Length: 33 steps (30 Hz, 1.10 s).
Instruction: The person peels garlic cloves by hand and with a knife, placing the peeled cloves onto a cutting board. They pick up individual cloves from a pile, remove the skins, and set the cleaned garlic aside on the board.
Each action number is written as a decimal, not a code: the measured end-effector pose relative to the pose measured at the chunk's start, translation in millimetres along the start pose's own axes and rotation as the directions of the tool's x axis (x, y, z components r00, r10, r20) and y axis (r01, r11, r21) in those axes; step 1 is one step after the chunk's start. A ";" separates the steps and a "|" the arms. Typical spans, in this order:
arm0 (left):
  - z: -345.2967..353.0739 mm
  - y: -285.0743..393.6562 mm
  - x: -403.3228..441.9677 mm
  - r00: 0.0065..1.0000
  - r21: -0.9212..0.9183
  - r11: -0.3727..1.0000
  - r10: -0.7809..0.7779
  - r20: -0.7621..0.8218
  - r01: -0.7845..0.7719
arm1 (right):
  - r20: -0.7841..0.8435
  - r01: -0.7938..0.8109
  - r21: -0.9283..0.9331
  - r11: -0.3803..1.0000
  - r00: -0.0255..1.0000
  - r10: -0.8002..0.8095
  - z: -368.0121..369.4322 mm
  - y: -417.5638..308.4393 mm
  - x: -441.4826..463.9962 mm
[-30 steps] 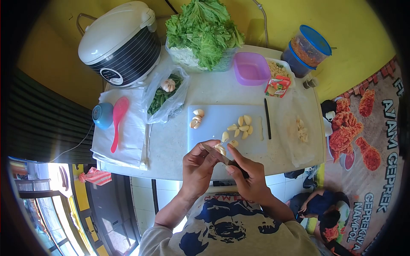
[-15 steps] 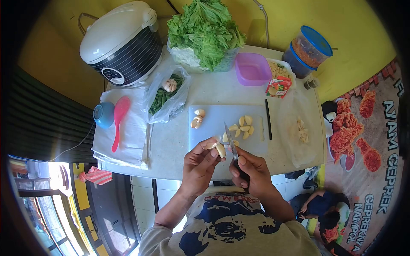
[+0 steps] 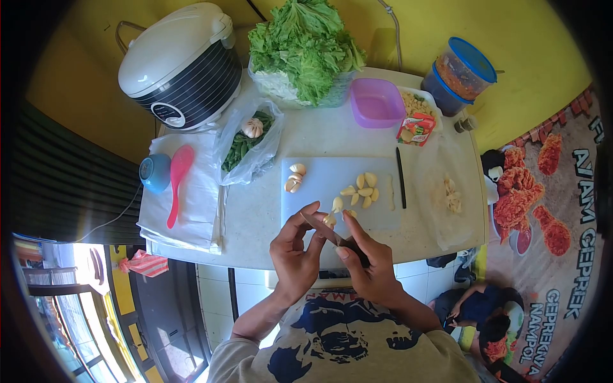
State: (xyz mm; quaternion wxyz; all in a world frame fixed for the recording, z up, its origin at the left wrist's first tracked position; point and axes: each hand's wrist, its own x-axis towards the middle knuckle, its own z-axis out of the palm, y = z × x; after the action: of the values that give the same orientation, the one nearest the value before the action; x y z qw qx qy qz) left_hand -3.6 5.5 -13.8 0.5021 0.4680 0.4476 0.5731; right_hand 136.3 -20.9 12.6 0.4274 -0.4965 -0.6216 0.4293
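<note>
Above the near edge of the white cutting board (image 3: 306, 200), my left hand (image 3: 295, 258) is closed on a garlic clove (image 3: 329, 219), partly hidden by the blade. My right hand (image 3: 370, 258) grips the dark handle of a knife (image 3: 322, 228), whose blade points left across the clove toward my left fingers. Peeled cloves (image 3: 364, 191) lie in a group on the right half of the board, with one more clove (image 3: 337, 204) just beyond my hands. Unpeeled cloves (image 3: 293, 186) rest at the board's upper left.
A rice cooker (image 3: 185, 70), lettuce (image 3: 306, 51) and a purple container (image 3: 377, 103) stand at the back. A bag of green chillies (image 3: 241, 150) is left of the board, garlic peels (image 3: 452, 196) right. A person (image 3: 479, 309) sits at lower right.
The knife blade has swung from pointing away from me to pointing left, over the clove. My left hand has turned, and its fingertips now point more away from me.
</note>
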 end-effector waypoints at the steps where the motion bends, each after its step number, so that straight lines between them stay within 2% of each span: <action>1: -0.6 -0.7 -0.9 1.000 0.001 1.000 -0.001 0.001 0.001 | -0.001 -0.006 0.002 1.000 1.000 0.006 0.1 0.2 0.7; 3: -2.2 -1.6 -1.3 0.983 0.300 0.936 0.179 0.038 -0.182 | -0.001 -0.010 0.004 1.000 1.000 0.010 2.0 3.4 2.3; 5: -3.6 -3.1 -1.8 0.974 0.357 0.907 0.216 0.065 -0.225 | -0.058 0.164 -0.045 0.985 0.984 -0.166 6.2 12.0 3.6; 7: -3.2 -3.1 -2.2 0.964 0.411 0.872 0.250 0.093 -0.266 | -0.031 0.155 -0.033 0.987 0.987 -0.156 5.1 14.6 3.5; 9: -0.9 -2.1 -2.3 0.968 0.382 0.890 0.245 0.059 -0.249 | -0.008 0.146 -0.023 0.989 0.989 -0.146 5.3 17.2 2.9; 10: -0.1 -3.4 -2.0 0.968 0.381 0.891 0.245 0.059 -0.249 | -0.013 0.100 0.062 0.993 0.995 -0.099 6.3 18.7 2.2; 11: 0.3 -5.6 -1.3 0.970 0.319 0.918 0.238 0.039 -0.238 | -0.014 0.055 0.148 0.988 0.998 -0.053 6.9 19.3 1.8; 12: 0.9 -6.7 -0.6 0.973 0.255 0.940 0.230 0.020 -0.227 | -0.015 0.056 0.148 0.987 0.998 -0.054 4.5 17.4 1.4; 13: 2.0 -5.7 -0.5 0.973 0.256 0.940 0.230 0.019 -0.228 | 0.065 -0.159 0.377 0.912 0.987 0.145 0.0 13.6 0.2; 14: 3.5 -4.0 -0.4 0.987 0.128 0.979 0.157 0.019 -0.158 | 0.187 -0.362 0.562 0.743 0.932 0.312 -3.3 10.9 -0.5; 15: 4.2 -3.1 -0.1 0.996 -0.002 0.996 0.084 0.028 -0.084 | 0.187 -0.361 0.562 0.744 0.932 0.311 -4.6 9.8 -0.2; 17: 3.0 -4.1 0.1 0.997 -0.026 0.997 0.069 0.041 -0.068 | 0.244 -0.434 0.703 0.564 0.891 0.382 -6.3 8.3 0.2; 20: 0.3 -6.3 1.4 0.997 -0.098 0.995 0.032 0.065 -0.025 | 0.264 -0.440 0.746 0.500 0.884 0.385 -9.7 7.8 -0.1; 24: -8.0 -14.3 2.8 0.992 -0.222 0.972 -0.048 0.118 0.073 | 0.204 -0.400 0.763 0.508 0.894 0.399 -13.8 6.4 -2.5; 25: -7.8 -13.0 3.7 0.992 -0.222 0.972 -0.047 0.119 0.073 | -0.002 -0.269 0.619 0.737 0.939 0.345 -15.6 9.6 -4.6; 26: -7.0 -9.7 5.6 0.982 -0.398 0.902 -0.117 0.149 0.167 | -0.187 -0.140 0.405 0.904 0.955 0.232 -19.1 12.1 -6.4; 27: -6.3 -6.9 7.0 0.965 -0.556 0.791 -0.178 0.191 0.256 | -0.316 -0.089 0.169 0.982 0.938 0.140 -29.4 11.1 -6.4; 28: -6.0 -5.0 7.6 0.964 -0.556 0.790 -0.180 0.194 0.259 | -0.404 -0.046 -0.009 0.999 0.914 0.038 -42.3 13.2 -3.5; 30: -5.4 -2.7 8.6 0.937 -0.609 0.713 -0.293 0.192 0.348 | -0.544 -0.132 -0.170 0.977 0.839 0.019 -77.6 11.6 0.8; 31: -5.6 -4.9 8.5 0.935 -0.609 0.711 -0.294 0.197 0.352 | -0.586 -0.220 -0.242 0.945 0.809 0.038 -96.9 12.3 2.4; 32: -6.2 -8.7 8.9 0.938 -0.601 0.721 -0.289 0.193 0.346 | -0.604 -0.258 -0.432 0.864 0.795 -0.064 -114.6 21.5 1.3; 33: -7.1 -10.6 9.1 0.940 -0.592 0.731 -0.285 0.187 0.340 | -0.620 -0.364 -0.512 0.778 0.783 -0.041 -128.6 23.6 -2.2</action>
State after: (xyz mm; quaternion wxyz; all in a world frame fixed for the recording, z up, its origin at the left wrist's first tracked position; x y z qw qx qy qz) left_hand -9.4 15.2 -24.6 0.7343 0.2197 0.2868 0.5747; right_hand 265.7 -5.7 24.0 0.3784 -0.7703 -0.5094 0.0640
